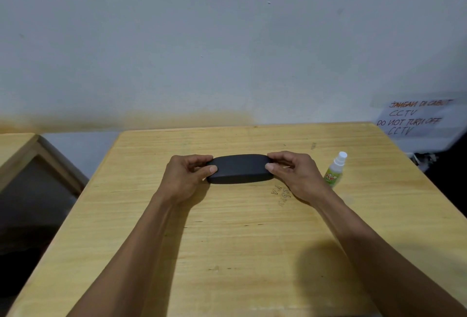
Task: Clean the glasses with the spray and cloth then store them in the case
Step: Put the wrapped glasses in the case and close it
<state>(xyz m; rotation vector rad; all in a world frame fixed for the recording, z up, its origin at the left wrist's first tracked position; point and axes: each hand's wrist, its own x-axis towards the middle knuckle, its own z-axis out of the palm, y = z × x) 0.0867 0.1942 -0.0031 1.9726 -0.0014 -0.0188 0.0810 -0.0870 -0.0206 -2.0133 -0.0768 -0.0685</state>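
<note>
Black, oblong, matte hard case (pixel 240 168), lid shut, lying crosswise toward the far middle of the pale yellow wooden table (pixel 227 253). Left hand (pixel 188 175) pinching its left end, thumb on the near side, fingers curled over the far edge. Right hand (pixel 290 171) gripping the right end likewise. Small white-capped spray bottle with green label (pixel 335 170) upright just right of the right hand, apart from the case. Handwritten paper notice (pixel 414 117) on the far right wall.

— What do you see of the case (pixel 240 168)?
— I see it black, oblong, shut, lying flat mid-table.
— And the spray bottle (pixel 334 170)?
— It's small, white-capped, green-labelled, upright, off to the case's right.
</note>
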